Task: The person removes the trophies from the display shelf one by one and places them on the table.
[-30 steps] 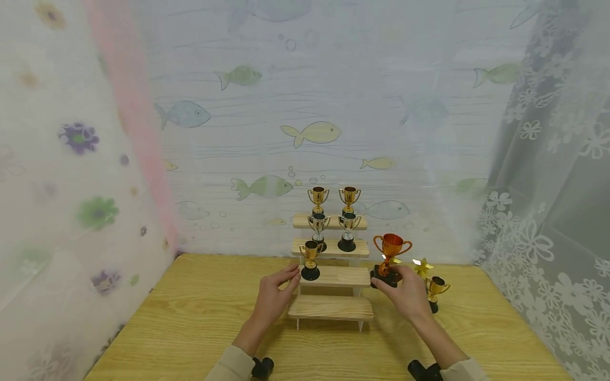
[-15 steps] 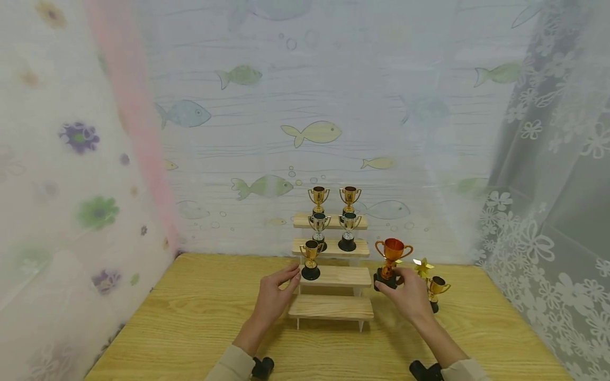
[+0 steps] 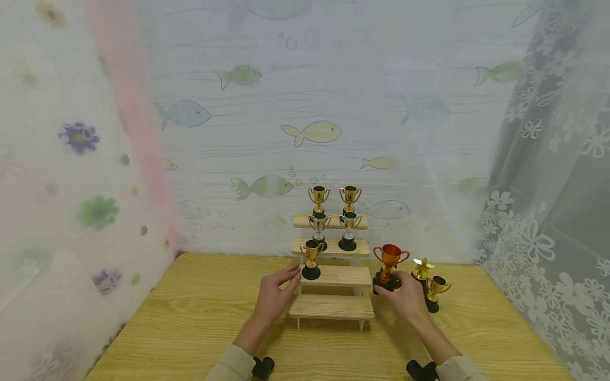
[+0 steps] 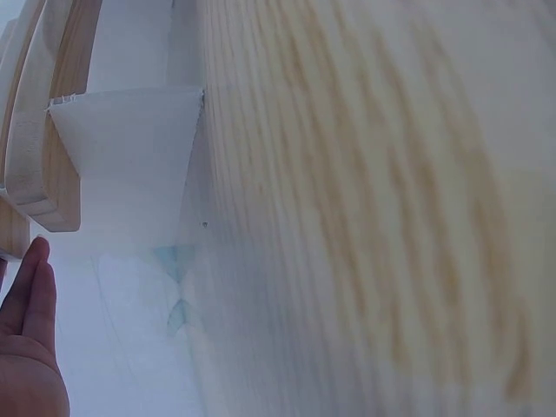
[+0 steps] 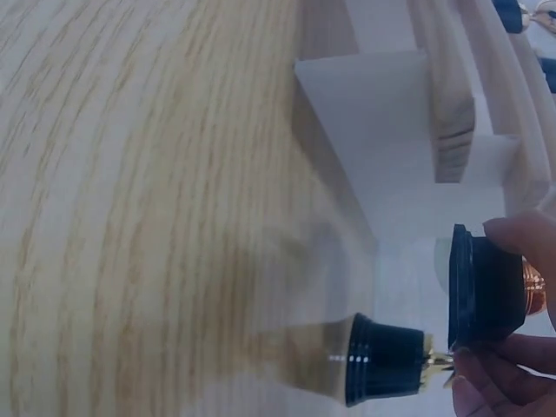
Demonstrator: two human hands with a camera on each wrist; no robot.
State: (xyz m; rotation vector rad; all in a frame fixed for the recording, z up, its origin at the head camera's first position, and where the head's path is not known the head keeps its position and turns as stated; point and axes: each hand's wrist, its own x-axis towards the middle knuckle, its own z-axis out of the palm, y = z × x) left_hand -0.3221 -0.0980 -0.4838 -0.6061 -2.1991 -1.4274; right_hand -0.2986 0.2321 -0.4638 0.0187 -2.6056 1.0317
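Glossy copper-orange two-handled trophy cup [image 3: 391,255] gripped at black base [image 5: 488,287] by right hand [image 3: 409,297] — held just off right edge of pale-wood tiered stand [image 3: 335,276]. Left hand [image 3: 275,296] straight-fingered, nothing gripped — placed at stand's left edge.

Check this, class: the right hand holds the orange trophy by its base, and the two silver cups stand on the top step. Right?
Not quite. The silver cups stand on the second step from the top, as the head view shows. The right hand does hold the orange trophy by its base.
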